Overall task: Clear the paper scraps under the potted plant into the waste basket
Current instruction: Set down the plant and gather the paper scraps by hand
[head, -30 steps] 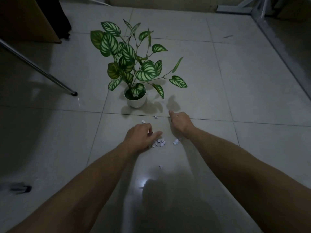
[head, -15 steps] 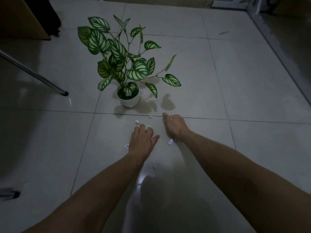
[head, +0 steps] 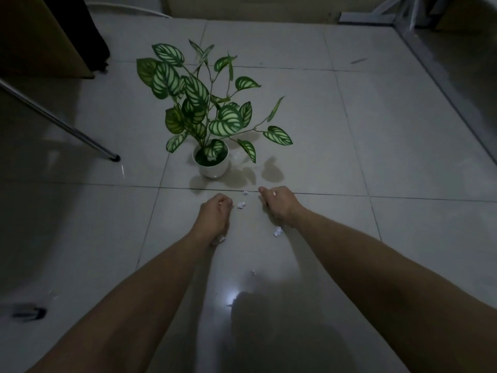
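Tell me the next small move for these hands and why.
Probably reach the left hand slightly right and pinch up the small white crumpled paper scrap lying on the grey tiled floor between it and the right hand. It is the nearest loose piece, just in front of the white round plant pot. No waste basket is in view.

Grey tiled floor (head: 403,157), potted plant (head: 212,168), scattered paper scraps (head: 241,205)
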### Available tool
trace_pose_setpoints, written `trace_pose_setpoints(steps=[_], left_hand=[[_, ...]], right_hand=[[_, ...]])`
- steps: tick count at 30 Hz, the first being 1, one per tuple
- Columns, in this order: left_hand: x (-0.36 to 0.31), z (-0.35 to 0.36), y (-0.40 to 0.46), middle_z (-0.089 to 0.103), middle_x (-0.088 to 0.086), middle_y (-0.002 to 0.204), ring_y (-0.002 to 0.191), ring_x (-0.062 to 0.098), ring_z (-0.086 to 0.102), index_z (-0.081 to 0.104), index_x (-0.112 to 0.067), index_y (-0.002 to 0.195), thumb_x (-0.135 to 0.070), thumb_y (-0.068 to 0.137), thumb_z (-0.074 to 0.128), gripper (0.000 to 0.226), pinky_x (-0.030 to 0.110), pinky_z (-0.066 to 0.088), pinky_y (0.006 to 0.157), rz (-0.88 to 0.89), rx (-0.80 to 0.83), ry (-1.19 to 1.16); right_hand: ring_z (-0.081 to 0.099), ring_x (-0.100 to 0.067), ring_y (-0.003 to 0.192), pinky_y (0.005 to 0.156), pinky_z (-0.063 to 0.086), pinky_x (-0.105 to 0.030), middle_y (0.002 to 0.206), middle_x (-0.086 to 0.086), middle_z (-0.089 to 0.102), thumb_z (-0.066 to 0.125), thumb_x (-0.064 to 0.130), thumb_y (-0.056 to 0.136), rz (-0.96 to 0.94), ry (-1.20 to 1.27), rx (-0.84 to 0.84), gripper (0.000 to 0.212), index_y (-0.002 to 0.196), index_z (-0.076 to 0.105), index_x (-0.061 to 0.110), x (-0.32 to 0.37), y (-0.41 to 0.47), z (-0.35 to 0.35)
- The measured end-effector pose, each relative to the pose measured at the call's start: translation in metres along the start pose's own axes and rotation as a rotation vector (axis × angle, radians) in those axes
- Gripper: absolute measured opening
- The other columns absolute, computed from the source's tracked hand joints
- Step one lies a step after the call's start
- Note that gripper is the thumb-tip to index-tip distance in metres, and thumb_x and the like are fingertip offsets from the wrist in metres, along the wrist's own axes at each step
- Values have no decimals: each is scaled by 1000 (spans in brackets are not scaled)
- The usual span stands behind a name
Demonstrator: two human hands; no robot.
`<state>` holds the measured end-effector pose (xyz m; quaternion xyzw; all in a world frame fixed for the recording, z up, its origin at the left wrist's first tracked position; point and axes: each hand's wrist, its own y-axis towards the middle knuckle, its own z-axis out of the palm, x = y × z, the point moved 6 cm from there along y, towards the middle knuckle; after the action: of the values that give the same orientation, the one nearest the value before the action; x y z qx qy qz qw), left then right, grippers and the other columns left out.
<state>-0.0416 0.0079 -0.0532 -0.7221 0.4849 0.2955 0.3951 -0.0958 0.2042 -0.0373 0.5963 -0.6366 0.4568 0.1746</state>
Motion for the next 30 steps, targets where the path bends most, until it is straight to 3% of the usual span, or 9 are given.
trace_pose_setpoints(steps=[3, 6, 9, 11, 14, 16, 20, 25, 30], left_hand=[[15, -4, 8, 63, 8, 69, 54, 20, 49, 72, -10, 84, -20, 99, 49, 30, 21, 38, 47, -200, 65, -267], [21, -16, 11, 59, 17, 69, 56, 26, 51, 72, -8, 80, -24, 97, 49, 33, 26, 39, 53, -300, 45, -335], [24, -40, 17, 66, 28, 105, 99, 41, 63, 67, -1, 107, -46, 95, 43, 53, 43, 49, 88, -362, -116, -163], [20, -46, 21, 62, 26, 119, 111, 41, 58, 61, 2, 119, -44, 100, 36, 56, 47, 45, 100, -339, -126, -33], [11, -42, 24, 62, 23, 118, 107, 38, 59, 64, -2, 109, -32, 102, 39, 40, 37, 45, 89, -225, -80, 103], [11, -33, 28, 62, 21, 118, 107, 36, 59, 64, -6, 106, -18, 100, 40, 27, 35, 44, 87, -137, -9, 172], [7, -23, 37, 64, 10, 126, 115, 29, 59, 64, -17, 121, -26, 100, 42, 31, 33, 44, 98, -17, 67, 279], [-2, -13, 42, 65, 10, 122, 112, 32, 59, 58, -21, 125, -45, 91, 57, 41, 40, 49, 88, 151, 158, 520], [1, -5, 45, 67, 10, 96, 90, 33, 59, 50, -21, 92, -37, 94, 55, 17, 38, 46, 69, 238, 161, 575]], right_hand=[[58, -13, 53, 57, 41, -19, 60, -2, 66, 51, 35, 98, 17, 21, 40, 45, 74, 75, 5, 4, 0, 5], [63, -23, 72, 69, 40, -25, 74, -9, 71, 50, 39, 96, -2, -50, -9, 44, 73, 74, 9, 10, 2, 11], [61, -33, 75, 68, 44, -33, 76, -11, 66, 44, 49, 95, -52, -175, -119, 47, 70, 62, 14, 13, 6, 15], [63, -33, 84, 76, 51, -38, 93, -12, 68, 41, 56, 93, -87, -268, -120, 45, 92, 66, 18, 16, 7, 22], [61, -39, 102, 85, 50, -43, 117, -17, 63, 42, 59, 92, -143, -476, -40, 55, 131, 49, 20, 22, 10, 36], [61, -39, 103, 81, 47, -42, 117, -18, 63, 43, 60, 91, -176, -610, -1, 64, 140, 37, 20, 25, 13, 44], [63, -38, 99, 74, 45, -40, 112, -19, 65, 42, 58, 93, -220, -754, 5, 61, 137, 34, 16, 25, 20, 56], [64, -39, 97, 72, 44, -41, 109, -21, 67, 34, 51, 99, -321, -829, 34, 50, 130, 37, 13, 25, 21, 61], [64, -40, 86, 65, 37, -39, 98, -20, 69, 30, 47, 100, -374, -704, -8, 35, 103, 45, 16, 24, 16, 58]])
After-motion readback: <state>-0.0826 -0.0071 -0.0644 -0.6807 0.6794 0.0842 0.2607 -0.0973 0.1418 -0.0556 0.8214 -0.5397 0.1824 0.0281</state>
